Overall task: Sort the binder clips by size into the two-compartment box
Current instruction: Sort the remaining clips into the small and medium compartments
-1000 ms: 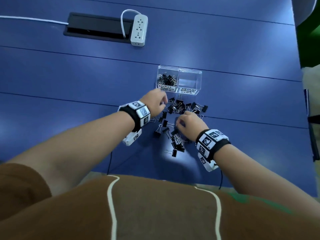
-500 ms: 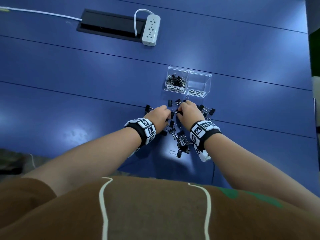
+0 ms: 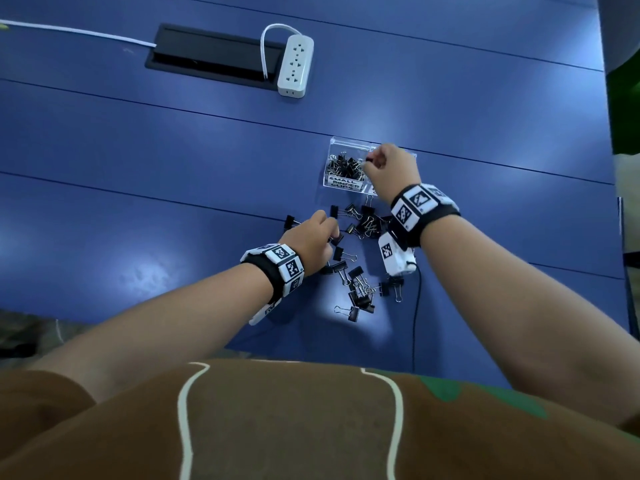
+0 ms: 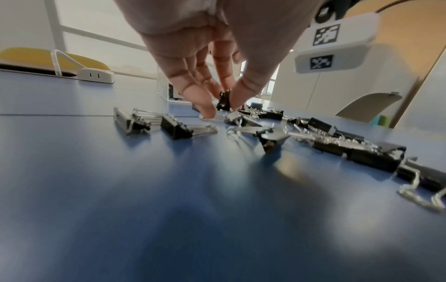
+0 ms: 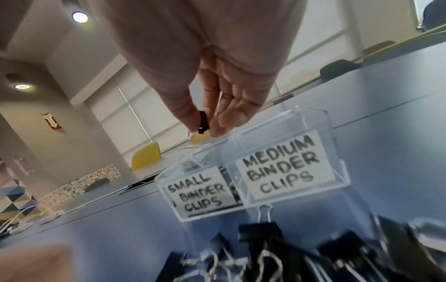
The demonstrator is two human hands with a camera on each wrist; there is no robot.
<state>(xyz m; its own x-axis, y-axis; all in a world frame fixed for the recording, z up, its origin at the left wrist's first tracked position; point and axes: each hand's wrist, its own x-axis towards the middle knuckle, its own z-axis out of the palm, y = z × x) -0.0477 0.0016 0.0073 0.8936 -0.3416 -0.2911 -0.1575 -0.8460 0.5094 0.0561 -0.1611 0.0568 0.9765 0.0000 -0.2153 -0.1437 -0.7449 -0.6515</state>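
Note:
A clear two-compartment box [image 3: 346, 144] stands on the blue table, labelled SMALL BINDER CLIPS [image 5: 200, 196] on the left and MEDIUM BINDER CLIPS [image 5: 282, 167] on the right. The small side holds several black clips [image 3: 346, 166]. My right hand [image 3: 389, 168] hovers over the box and pinches a small black clip [image 5: 202, 122] between thumb and fingers. My left hand [image 3: 313, 237] is down in the loose pile of black clips [image 3: 360, 278] and pinches a small clip [image 4: 224, 100] against the table. The medium compartment is hidden by my right hand in the head view.
A white power strip [image 3: 295, 65] and a black cable hatch [image 3: 207, 57] lie at the far side of the table [image 3: 138, 188]. A black wire [image 3: 415, 313] runs from my right wrist camera toward the table's near edge.
My right hand has risen from the pile and moved forward over the box with a small clip. My left hand has stayed low in the pile and closed on another clip.

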